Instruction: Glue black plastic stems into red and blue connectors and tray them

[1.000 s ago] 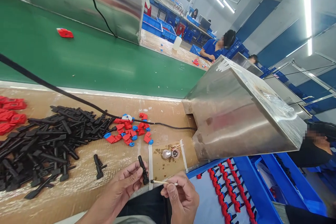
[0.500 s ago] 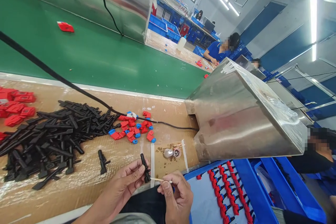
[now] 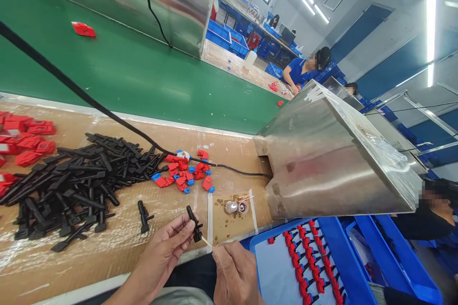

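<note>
Left hand (image 3: 161,250) is gripping a black plastic part (image 3: 195,229), right hand (image 3: 236,271) a thin stick (image 3: 206,242); at their three o'clock, beside the bench edge (image 3: 232,239), a blue tray (image 3: 336,243) is holding red-and-black assemblies (image 3: 299,259).

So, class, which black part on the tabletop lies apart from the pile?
The single black part between the black pile and the left hand: it touches no other part, while the tabletop's other black ones lie heaped together.

The held part (image 3: 194,227) was black, like the heaped parts (image 3: 78,178) at left; the stick (image 3: 206,242) was pale cream; the small pieces (image 3: 172,167) right of the heap were red and blue; the far belt (image 3: 153,81) was green; the near bench (image 3: 170,200) brown; the near-right tray (image 3: 334,236) blue, its assemblies (image 3: 296,259) red, blue and black.
</note>
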A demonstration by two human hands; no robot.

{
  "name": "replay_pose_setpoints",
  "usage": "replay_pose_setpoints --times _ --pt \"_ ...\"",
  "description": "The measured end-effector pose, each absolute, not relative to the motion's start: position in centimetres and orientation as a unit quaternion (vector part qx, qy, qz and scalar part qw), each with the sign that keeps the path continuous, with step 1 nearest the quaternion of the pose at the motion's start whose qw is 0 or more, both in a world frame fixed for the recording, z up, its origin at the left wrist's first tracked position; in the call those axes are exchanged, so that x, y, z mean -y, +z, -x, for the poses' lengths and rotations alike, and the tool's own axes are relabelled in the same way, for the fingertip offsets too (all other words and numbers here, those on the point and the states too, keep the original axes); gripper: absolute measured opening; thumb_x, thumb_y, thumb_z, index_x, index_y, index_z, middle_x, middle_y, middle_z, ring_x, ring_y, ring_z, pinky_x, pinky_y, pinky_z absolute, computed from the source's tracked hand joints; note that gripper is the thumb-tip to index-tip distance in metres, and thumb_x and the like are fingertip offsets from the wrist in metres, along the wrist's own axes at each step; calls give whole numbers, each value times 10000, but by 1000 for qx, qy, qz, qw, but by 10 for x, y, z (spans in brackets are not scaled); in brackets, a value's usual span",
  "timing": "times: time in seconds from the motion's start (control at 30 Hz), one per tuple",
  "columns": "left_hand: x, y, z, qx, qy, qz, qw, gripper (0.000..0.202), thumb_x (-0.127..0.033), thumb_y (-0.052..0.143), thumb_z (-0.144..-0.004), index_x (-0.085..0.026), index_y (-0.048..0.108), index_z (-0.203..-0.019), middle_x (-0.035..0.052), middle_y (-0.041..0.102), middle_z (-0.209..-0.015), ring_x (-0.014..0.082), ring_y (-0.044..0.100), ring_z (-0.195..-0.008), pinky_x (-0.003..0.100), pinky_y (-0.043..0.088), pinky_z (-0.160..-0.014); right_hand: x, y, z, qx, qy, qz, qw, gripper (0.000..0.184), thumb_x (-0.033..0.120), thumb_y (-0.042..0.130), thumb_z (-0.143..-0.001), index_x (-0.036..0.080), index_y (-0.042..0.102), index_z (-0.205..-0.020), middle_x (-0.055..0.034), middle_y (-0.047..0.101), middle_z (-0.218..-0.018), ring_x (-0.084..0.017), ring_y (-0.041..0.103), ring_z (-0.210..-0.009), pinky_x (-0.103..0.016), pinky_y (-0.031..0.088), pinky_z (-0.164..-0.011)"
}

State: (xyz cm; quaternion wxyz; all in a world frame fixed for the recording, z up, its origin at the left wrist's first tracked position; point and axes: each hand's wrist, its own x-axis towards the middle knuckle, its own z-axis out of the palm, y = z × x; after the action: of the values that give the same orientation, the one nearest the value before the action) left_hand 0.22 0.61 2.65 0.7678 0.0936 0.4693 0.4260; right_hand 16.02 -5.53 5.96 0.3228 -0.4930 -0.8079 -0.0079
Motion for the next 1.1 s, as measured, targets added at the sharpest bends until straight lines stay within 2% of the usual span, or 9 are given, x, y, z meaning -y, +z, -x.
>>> replay_pose_setpoints --times 0.13,0.3,0.5,0.7,0.9,1.1 --pt "-2 23 -3 -481 450 -136 740 648 -667 985 -354 -186 816 -755 7 667 -704 125 446 -607 199 410 -526 56 58 -152 809 -42 500 306 290 58 403 -1031 188 652 -1100 -47 685 -701 -181 633 -561 -298 466 -523" --pt "4 14 -2 -498 476 -203 696 590 -727 901 -519 -211 799 -786 -37 580 -607 146 411 -581 238 361 -532 58 51 -143 792 -78 508 329 218 94 455 -1040 168 655 -995 -31 684 -692 -159 651 -555 -289 483 -533" --pt "9 1 5 -507 473 -257 673 578 -747 869 -557 -224 794 -793 -10 663 -665 170 453 -586 275 382 -541 57 52 -135 773 -60 531 343 262 175 416 -1093 186 632 -945 -14 669 -680 -152 625 -567 -292 472 -560" --pt "11 3 9 -482 466 -275 689 543 -733 846 -621 -230 796 -820 -16 633 -642 162 441 -571 273 372 -535 53 59 -136 784 -24 519 341 251 198 413 -1108 198 602 -943 -4 668 -699 -142 624 -579 -289 457 -571" --pt "8 11 13 -432 450 -180 760 514 -626 963 -515 -207 806 -767 -13 621 -644 119 412 -556 213 371 -521 54 59 -142 758 9 551 349 251 269 423 -1122 222 590 -941 5 679 -714 -136 642 -607 -273 457 -585" --pt "3 16 11 -423 430 -113 790 535 -544 1030 -387 -189 811 -722 -1 624 -689 82 311 -538 167 327 -453 55 65 -147 771 4 540 337 271 280 415 -1125 222 593 -929 3 689 -714 -134 647 -604 -266 470 -582"
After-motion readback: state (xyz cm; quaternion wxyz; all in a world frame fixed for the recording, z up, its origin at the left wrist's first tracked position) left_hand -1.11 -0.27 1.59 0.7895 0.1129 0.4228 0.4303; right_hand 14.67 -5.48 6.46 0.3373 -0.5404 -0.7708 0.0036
